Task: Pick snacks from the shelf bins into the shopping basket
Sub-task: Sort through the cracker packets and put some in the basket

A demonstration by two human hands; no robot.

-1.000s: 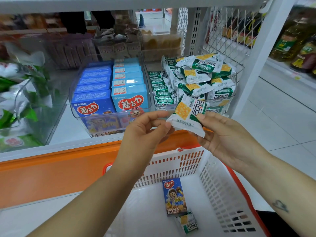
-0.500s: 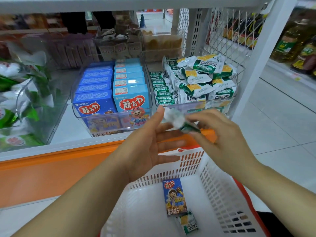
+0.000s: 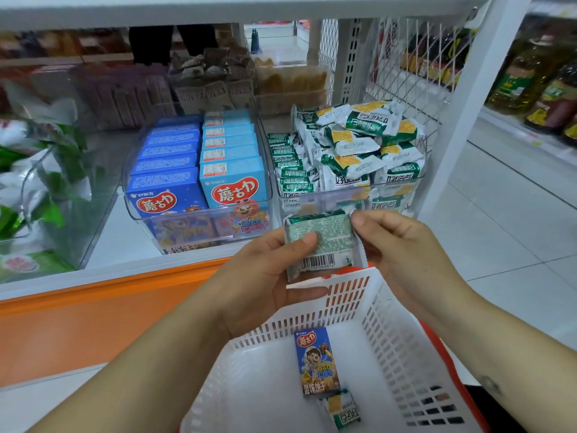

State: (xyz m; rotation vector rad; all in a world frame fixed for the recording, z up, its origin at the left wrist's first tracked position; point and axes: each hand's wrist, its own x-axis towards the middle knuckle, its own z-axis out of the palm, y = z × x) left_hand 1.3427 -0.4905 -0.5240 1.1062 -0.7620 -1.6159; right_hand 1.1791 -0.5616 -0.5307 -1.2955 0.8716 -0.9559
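The left hand (image 3: 259, 282) and right hand (image 3: 406, 245) both pinched the snack packet (image 3: 327, 242) over the basket (image 3: 390, 323). Light, crinkly and probably crushable, it seemed best held by its sealed edges.

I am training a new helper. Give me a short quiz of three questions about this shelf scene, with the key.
1. True or false: the left hand and the right hand hold the cracker packet with its barcode facing the camera.
2. How many snacks lie in the white basket? A one, B two, C four.
3. Fill the gap: the bin of blue biscuit boxes stands ____ of the bin of cracker packets.
Key: 1 true; 2 B; 3 left.
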